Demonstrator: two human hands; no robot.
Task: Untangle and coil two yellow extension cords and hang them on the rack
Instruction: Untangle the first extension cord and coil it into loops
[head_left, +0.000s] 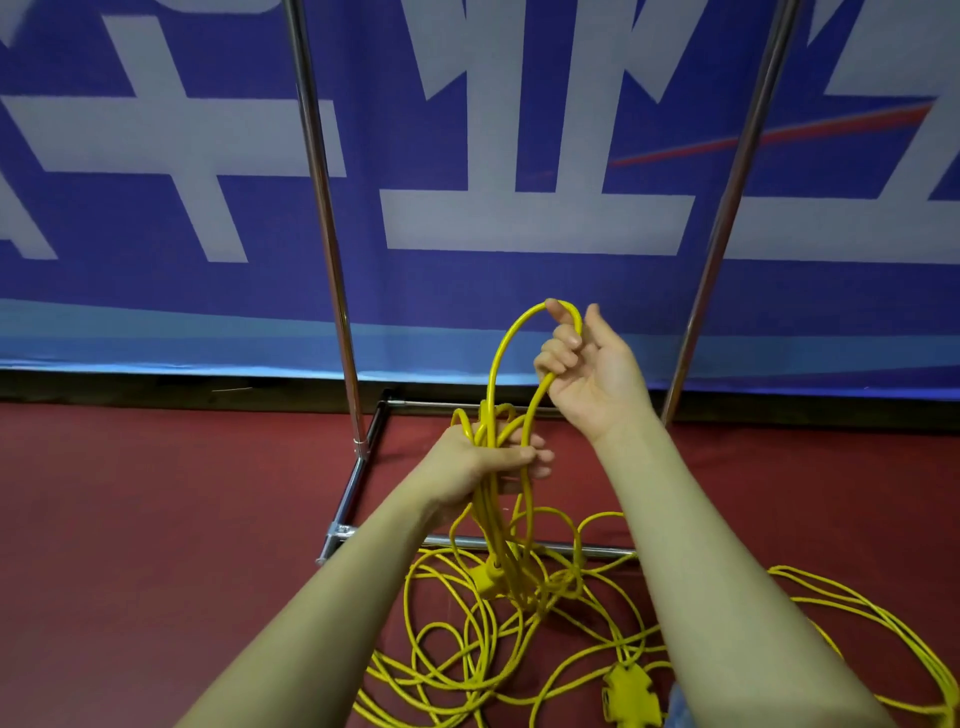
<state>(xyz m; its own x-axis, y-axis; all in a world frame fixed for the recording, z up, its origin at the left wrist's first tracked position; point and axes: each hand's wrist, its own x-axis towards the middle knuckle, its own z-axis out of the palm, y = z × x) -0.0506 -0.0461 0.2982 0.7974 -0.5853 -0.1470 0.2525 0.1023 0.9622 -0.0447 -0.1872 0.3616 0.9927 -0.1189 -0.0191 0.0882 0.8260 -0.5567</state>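
Blue banner (156, 291) fills the upper frame, large white characters, cropped at top and both sides, not readable as words; thin red streak on it at upper right. Two chrome rack (332, 270) uprights run up out of frame, top bar cut off; base bars sit on the red floor (130, 519) at centre. Left hand (485, 460), centre frame, clenched around a bundle of gathered loops of yellow cord (498, 395). Right hand (587, 364), just right of centre and higher, fingers curled around one tall loop of the same cord, lifted above the bundle. Below the hands, loose tangled yellow cords (467, 649) lie on the floor, lower centre to lower right, partly hidden by the forearms. One yellow socket block (491, 577) hangs under the bundle, another (631, 693) at bottom right; no labels legible. Which cord is which: cannot tell.
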